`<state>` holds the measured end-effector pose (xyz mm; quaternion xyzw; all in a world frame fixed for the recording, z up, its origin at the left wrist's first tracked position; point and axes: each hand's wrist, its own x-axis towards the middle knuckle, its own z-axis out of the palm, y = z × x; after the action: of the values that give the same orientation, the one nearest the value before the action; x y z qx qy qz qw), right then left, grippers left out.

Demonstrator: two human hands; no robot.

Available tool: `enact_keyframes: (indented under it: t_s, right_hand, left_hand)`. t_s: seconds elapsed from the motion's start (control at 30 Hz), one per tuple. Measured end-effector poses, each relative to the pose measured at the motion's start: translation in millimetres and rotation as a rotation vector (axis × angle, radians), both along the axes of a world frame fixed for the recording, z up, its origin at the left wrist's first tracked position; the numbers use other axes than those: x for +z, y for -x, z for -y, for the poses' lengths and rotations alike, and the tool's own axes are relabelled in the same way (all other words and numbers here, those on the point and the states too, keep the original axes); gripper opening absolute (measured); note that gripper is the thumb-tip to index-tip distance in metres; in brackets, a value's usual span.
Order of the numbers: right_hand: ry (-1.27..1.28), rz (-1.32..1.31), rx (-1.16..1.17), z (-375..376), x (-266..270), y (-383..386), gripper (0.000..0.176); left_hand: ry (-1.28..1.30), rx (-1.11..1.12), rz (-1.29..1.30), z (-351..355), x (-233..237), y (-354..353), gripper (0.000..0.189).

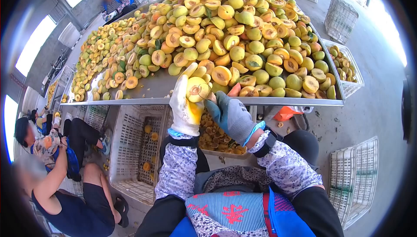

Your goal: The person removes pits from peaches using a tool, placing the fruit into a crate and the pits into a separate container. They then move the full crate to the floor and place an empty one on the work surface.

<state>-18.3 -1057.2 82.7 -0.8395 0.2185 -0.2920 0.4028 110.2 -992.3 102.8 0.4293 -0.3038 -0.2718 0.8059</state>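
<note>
My left hand (pixel 186 106), in a white glove with a yellow-stained palm, is wrapped round a halved yellow fruit (pixel 197 90), its cut face showing. Close against its right side, my right hand (pixel 230 114) wears a grey and blue glove with its fingers closed at the fruit's edge. A thin curved loop shows over the cut face; what the right fingers grip is too small to make out. Both hands are at the front edge of a metal table (pixel 152 85) heaped with halved and whole fruit (pixel 230 41).
Below the table stand a white crate (pixel 119 158) with a few fruit halves and a crate of fruit pieces (pixel 217 139). An empty crate (pixel 354 180) is at the right, a filled one (pixel 354 85) beyond the table. People sit at the left (pixel 69 202) and far left corner (pixel 117 2).
</note>
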Motion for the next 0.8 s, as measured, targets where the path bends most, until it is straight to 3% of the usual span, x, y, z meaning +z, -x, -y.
enact_keyframes:
  t_s: [0.17,0.27,0.4,0.5,0.63,0.8]
  right_hand:
    - [-0.1,0.052,0.063,-4.1,-3.0,-0.7,0.036]
    - [-0.099,0.084,0.108,-3.6,-16.6,-4.4,0.039]
    - [-0.096,-0.049,0.123,-8.2,-18.3,-1.6,0.039]
    - [-0.482,0.256,0.225,-25.2,-40.8,-15.0,0.04]
    - [-0.678,0.247,0.254,-31.3,-37.5,-14.6,0.044]
    - [-0.187,-0.1,0.125,-12.7,-8.6,6.7,0.047]
  left_hand:
    - [0.049,-0.132,-0.295,-2.6,6.1,4.3,0.045]
    - [-0.027,-0.085,-0.449,-1.9,1.6,-0.2,0.041]
    - [-0.151,-0.018,-0.302,-4.3,5.2,3.8,0.039]
    - [-0.182,0.025,-0.178,-6.2,8.8,12.3,0.039]
    - [-0.132,0.0,-0.119,-5.0,2.3,13.6,0.039]
    - [-0.159,-0.184,-0.206,-10.1,21.2,9.1,0.041]
